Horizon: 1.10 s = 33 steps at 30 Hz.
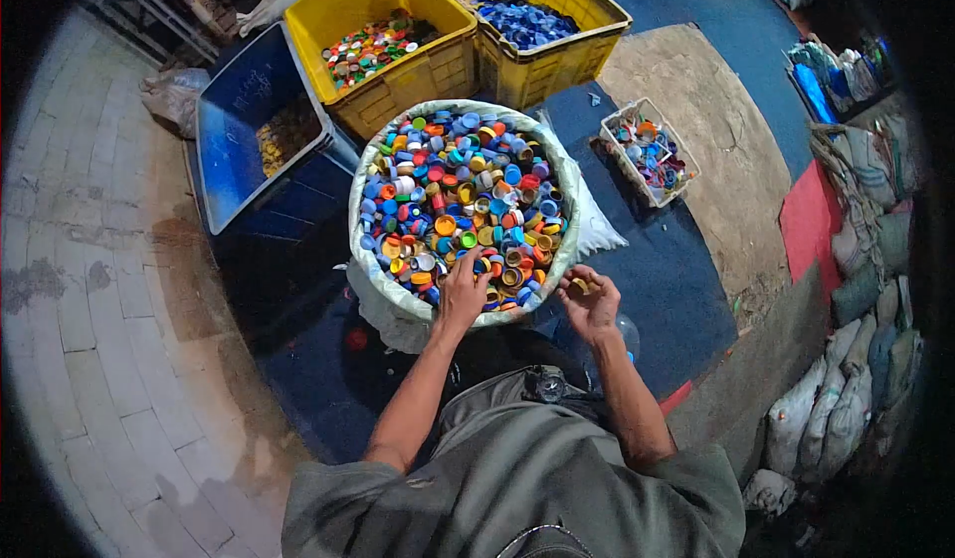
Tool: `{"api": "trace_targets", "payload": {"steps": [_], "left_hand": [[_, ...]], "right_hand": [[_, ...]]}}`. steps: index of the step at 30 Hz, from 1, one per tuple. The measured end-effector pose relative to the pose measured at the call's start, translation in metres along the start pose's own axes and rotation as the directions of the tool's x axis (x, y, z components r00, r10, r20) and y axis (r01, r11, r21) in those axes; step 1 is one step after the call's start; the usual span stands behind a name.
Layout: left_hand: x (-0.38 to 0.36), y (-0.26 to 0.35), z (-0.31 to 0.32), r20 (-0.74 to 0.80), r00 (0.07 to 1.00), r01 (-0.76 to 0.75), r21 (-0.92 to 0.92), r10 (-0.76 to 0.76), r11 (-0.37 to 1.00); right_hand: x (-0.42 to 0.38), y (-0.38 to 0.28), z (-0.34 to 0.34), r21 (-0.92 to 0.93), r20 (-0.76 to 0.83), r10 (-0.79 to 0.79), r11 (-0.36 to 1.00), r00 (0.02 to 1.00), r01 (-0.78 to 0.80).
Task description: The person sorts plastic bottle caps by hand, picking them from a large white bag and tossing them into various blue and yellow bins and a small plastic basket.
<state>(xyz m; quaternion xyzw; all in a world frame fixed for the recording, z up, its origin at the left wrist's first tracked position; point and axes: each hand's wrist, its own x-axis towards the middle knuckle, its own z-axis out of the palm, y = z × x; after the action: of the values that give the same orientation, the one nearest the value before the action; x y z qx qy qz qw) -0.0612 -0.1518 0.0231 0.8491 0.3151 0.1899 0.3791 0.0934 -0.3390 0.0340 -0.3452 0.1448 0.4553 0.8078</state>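
A large round tub lined with a pale sack stands in front of me, heaped with bottle caps of many colours. At the near side of the heap is my left hand, its fingers curled down among the caps around a dark blue bottle cap; the fingertips are partly hidden. Just outside the tub's right rim, my right hand is turned palm up. Between its curled fingers it holds a yellowish-brown bottle cap.
Behind the tub stand a yellow bin of mixed caps and another yellow bin of blue caps. A blue bin is at left. A small white basket sits at right on cardboard. Filled sacks line the right side.
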Motion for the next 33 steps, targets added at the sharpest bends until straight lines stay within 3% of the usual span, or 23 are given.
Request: {"api": "trace_targets", "payload": {"steps": [9, 15, 17, 18, 19, 20, 21, 22, 24, 26, 28, 33], "left_hand": [[0.009, -0.004, 0.005, 0.073, 0.997, -0.014, 0.102, 0.006, 0.995], [0.013, -0.007, -0.002, 0.001, 0.997, -0.074, 0.059, 0.074, 0.995], [0.012, -0.012, 0.001, -0.014, 0.989, 0.139, -0.287, -0.149, 0.948], [0.012, -0.008, -0.002, 0.008, 0.966, 0.234, -0.449, -0.258, 0.862], [0.013, -0.004, -0.003, -0.003, 0.952, 0.215, -0.708, -0.308, 0.673], [0.011, -0.004, -0.012, 0.148, 0.927, 0.296, -0.855, -0.346, 0.426], [0.009, -0.008, -0.026, 0.301, 0.893, 0.364, -0.920, -0.335, 0.143], [0.007, -0.006, -0.036, 0.441, 0.854, 0.415, -0.898, -0.277, -0.150], [0.004, 0.001, -0.044, 0.460, 0.855, 0.398, -0.879, -0.240, -0.264], [-0.001, 0.001, -0.047, 0.484, 0.854, 0.366, -0.820, -0.191, -0.439], [-0.005, 0.003, -0.049, 0.480, 0.850, 0.339, -0.815, -0.219, -0.471], [-0.013, 0.007, -0.053, 0.456, 0.850, 0.285, -0.819, -0.263, -0.499]], "right_hand": [[-0.001, 0.011, 0.009, -0.103, -0.034, 0.058, 0.993, 0.998, -0.061], [0.016, 0.027, 0.017, -0.502, -0.053, -0.101, 0.863, 0.993, 0.060], [0.016, 0.030, 0.026, -0.673, -0.045, -0.203, 0.729, 0.978, 0.120], [0.019, 0.034, 0.027, -0.783, 0.044, -0.302, 0.582, 0.952, 0.220], [0.022, 0.038, 0.026, -0.859, 0.148, -0.378, 0.408, 0.914, 0.308], [0.025, 0.041, 0.025, -0.899, 0.263, -0.431, 0.217, 0.863, 0.382], [0.022, 0.037, 0.033, -0.934, 0.332, -0.370, -0.002, 0.868, 0.357], [0.022, 0.036, 0.038, -0.900, 0.427, -0.361, -0.084, 0.829, 0.428], [0.023, 0.035, 0.047, -0.796, 0.605, -0.321, -0.239, 0.728, 0.556], [0.023, 0.028, 0.053, -0.725, 0.662, -0.160, -0.387, 0.733, 0.570], [0.027, 0.025, 0.057, -0.648, 0.675, -0.037, -0.507, 0.737, 0.568], [0.045, 0.026, 0.055, -0.567, 0.696, 0.078, -0.550, 0.713, 0.613]]}}
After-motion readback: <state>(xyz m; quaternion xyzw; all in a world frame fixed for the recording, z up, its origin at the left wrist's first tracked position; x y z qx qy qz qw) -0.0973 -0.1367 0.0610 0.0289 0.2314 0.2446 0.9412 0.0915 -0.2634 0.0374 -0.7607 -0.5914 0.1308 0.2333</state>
